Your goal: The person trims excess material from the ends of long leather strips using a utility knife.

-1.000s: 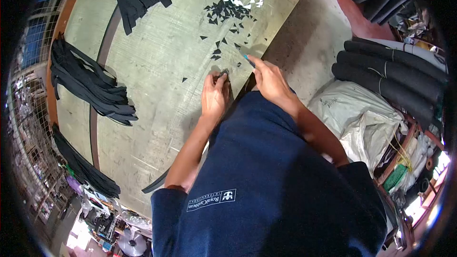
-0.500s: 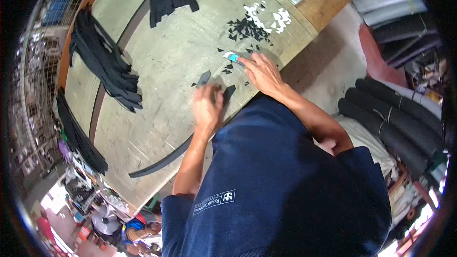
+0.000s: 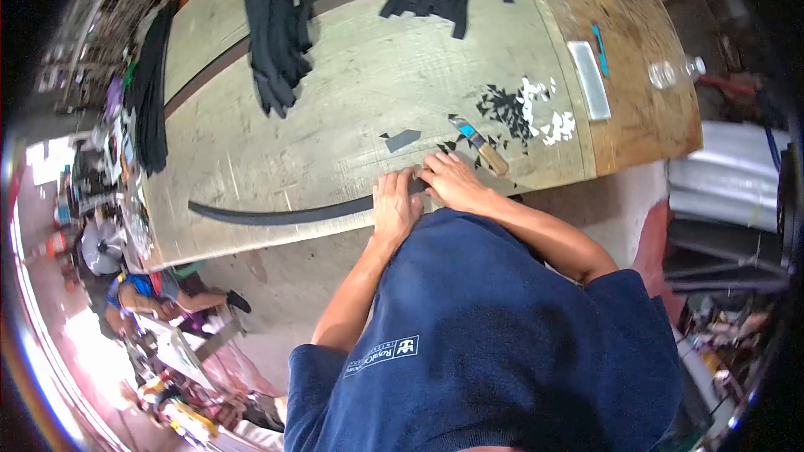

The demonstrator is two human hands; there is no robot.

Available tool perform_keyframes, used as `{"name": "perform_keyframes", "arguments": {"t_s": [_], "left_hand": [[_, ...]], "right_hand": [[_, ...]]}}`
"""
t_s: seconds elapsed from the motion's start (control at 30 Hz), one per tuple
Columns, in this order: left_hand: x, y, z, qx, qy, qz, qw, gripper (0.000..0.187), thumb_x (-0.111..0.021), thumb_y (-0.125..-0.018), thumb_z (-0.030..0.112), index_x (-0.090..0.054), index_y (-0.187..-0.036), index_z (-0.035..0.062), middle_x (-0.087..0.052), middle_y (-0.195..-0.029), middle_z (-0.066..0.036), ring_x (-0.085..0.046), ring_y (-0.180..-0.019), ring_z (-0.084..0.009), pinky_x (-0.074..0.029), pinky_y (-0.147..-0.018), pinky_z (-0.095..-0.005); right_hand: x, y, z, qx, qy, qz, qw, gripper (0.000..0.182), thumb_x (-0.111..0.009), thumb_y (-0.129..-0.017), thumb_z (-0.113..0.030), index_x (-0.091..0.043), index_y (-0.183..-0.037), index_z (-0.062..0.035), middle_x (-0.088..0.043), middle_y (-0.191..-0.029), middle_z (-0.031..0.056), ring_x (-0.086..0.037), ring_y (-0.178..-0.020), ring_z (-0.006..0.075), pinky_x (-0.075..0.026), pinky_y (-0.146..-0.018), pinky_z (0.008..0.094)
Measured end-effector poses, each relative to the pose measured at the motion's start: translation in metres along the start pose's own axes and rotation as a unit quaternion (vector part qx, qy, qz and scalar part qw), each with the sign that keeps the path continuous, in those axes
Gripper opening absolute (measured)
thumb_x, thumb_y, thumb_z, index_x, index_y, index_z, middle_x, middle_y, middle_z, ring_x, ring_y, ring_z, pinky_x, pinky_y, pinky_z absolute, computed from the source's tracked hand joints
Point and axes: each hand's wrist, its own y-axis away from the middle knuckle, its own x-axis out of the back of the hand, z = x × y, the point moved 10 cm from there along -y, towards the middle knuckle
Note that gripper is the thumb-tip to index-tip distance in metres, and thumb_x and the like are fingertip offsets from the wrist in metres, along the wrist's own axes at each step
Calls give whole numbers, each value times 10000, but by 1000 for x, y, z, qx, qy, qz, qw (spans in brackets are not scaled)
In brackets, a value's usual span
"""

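Observation:
A long black strip curves along the table's near edge and runs under my left hand. My left fingers are closed on the strip near its right end. Close beside it, my right hand has its fingertips bent onto the same end, which the hands partly cover. Just beyond my right hand lies a knife with a wooden handle and blue tape near the blade. A small grey pointed piece rests flat beyond my left hand. Black triangular scraps and white scraps are scattered past the knife.
Bundles of black strips lie across the far side of the table. At right are a pale rectangular block, a blue pen-like tool and a clear bottle. Another person sits at lower left.
My right hand has let go of the knife, which now lies on the table. Both hands have come together at the strip's end. The view has turned, showing more of the table's right side.

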Motion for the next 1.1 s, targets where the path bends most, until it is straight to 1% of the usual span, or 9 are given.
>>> {"name": "perform_keyframes", "arguments": {"t_s": [0.13,0.2,0.33,0.4,0.6,0.73,0.8,0.9,1.1], "left_hand": [[32,38,-16,128,-20,125,984,307,-733,-780,130,-628,-1050,28,-631,-963,-144,-604,-926,-318,-482,-806,-417],[18,71,-48,289,96,111,946,209,-723,-814,160,-667,-949,10,-677,-828,-127,-670,-778,-263,-535,-713,-368],[-26,114,-73,422,245,90,868,283,-740,-838,247,-700,-948,-11,-734,-837,-177,-736,-844,-258,-569,-749,-360],[-45,120,-82,428,310,116,841,338,-719,-882,302,-681,-966,-23,-734,-846,-145,-727,-804,-248,-570,-741,-365],[-74,126,-69,465,723,101,501,530,-515,-986,524,-634,-1041,10,-657,-891,-88,-644,-873,-203,-518,-782,-339],[11,114,-80,388,749,336,420,285,-420,-1040,267,-529,-1178,44,-637,-1005,-119,-632,-969,-269,-505,-824,-364],[62,98,-74,324,784,371,377,183,-440,-1003,181,-495,-1119,50,-528,-860,-77,-541,-766,-217,-476,-727,-362],[129,65,-45,235,770,268,529,153,-443,-990,238,-495,-1017,97,-412,-723,-9,-402,-628,-149,-366,-625,-324],[182,52,-37,162,686,225,672,255,-465,-989,269,-446,-1096,37,-444,-720,-63,-430,-578,-166,-400,-559,-307]], "right_hand": [[-14,-12,-8,13,38,-88,995,224,-598,-823,-92,-630,-1013,22,-581,-1084,221,-561,-1081,365,-451,-927,470],[-26,-15,0,-23,43,-129,990,219,-559,-831,-64,-613,-1016,41,-584,-1066,255,-594,-1045,381,-482,-876,479],[-24,-28,-11,-12,94,-166,982,227,-558,-819,-48,-637,-1007,54,-620,-973,262,-644,-941,409,-525,-796,486],[-30,-31,-13,2,86,-217,972,135,-627,-789,-65,-696,-838,40,-674,-859,260,-681,-839,402,-536,-718,494],[-62,-9,-38,-134,-352,-448,811,272,-815,-814,-213,-693,-943,-7,-675,-781,9,-579,-679,78,-454,-605,260],[-70,-9,-80,-49,-351,-480,802,261,-814,-823,-248,-705,-940,-42,-608,-735,-34,-535,-689,62,-438,-635,245],[-54,-41,-91,-92,-412,-403,812,230,-753,-882,-241,-701,-961,-31,-606,-776,-33,-541,-734,73,-448,-689,244],[-18,-105,-151,-101,-682,-390,611,494,-429,-1053,-407,-590,-1228,25,-682,-1052,102,-657,-935,180,-525,-872,338],[37,-222,-261,-90,-673,-333,654,280,-574,-999,-196,-563,-1129,52,-675,-1058,142,-700,-806,220,-604,-735,336]]}}
